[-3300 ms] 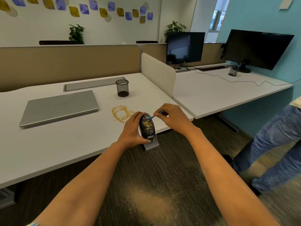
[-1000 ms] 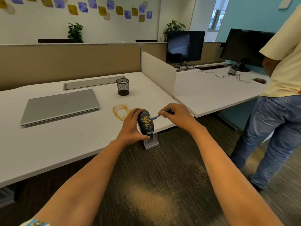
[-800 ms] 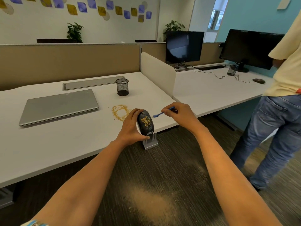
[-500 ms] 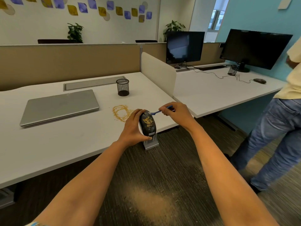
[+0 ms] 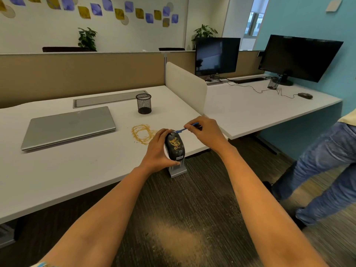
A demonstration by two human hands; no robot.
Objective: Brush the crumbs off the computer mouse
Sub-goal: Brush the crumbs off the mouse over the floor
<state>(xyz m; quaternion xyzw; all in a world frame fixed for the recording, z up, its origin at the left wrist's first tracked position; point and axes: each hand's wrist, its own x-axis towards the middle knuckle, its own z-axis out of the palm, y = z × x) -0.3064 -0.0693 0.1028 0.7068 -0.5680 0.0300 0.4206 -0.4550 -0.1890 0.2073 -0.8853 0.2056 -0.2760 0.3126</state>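
My left hand (image 5: 157, 149) holds a black computer mouse (image 5: 175, 146) tilted up on its side over the front edge of the white desk (image 5: 77, 166). Yellow crumbs cover the mouse's top face. My right hand (image 5: 205, 132) pinches a small blue brush (image 5: 185, 129), whose tip touches the top end of the mouse. A ring of yellow crumbs (image 5: 141, 132) lies on the desk just left of my left hand.
A shut grey laptop (image 5: 67, 126) lies at the left, a black mesh cup (image 5: 143, 103) stands behind the crumbs. A white divider (image 5: 185, 87) separates a second desk with two monitors (image 5: 298, 56). A person in jeans (image 5: 323, 166) stands at the right. Crumbs dust the carpet (image 5: 179, 245) below.
The brush tip has gone from the mouse's side, lifted away, then come back to its top end. The person at the right has stepped further right.
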